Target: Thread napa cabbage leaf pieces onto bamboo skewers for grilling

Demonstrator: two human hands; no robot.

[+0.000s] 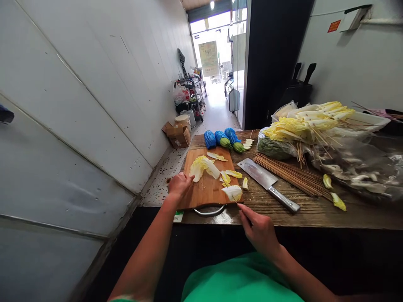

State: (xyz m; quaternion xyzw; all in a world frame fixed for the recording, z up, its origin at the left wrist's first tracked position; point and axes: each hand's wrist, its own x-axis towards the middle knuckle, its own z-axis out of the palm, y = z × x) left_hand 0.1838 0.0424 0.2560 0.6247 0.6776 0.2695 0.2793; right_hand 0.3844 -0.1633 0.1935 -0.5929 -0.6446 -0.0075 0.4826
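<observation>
My left hand (180,184) is closed at the left edge of the wooden cutting board (204,193), its fingers pinching the end of a pale yellow cabbage leaf (201,165). My right hand (260,226) is closed on a thin wooden skewer (236,201) near the board's front right corner. A white piece of cabbage leaf (232,193) is threaded on that skewer, with a yellower piece (225,178) just beyond it. Loose cabbage pieces (216,156) lie farther up the board.
A cleaver (258,173) lies right of the board, beside a bundle of bare skewers (289,174). Squashes in blue foam nets (223,139) sit behind the board. Skewered cabbage (302,126) is piled at the right, near bagged mushrooms (362,176). A wall runs along the left.
</observation>
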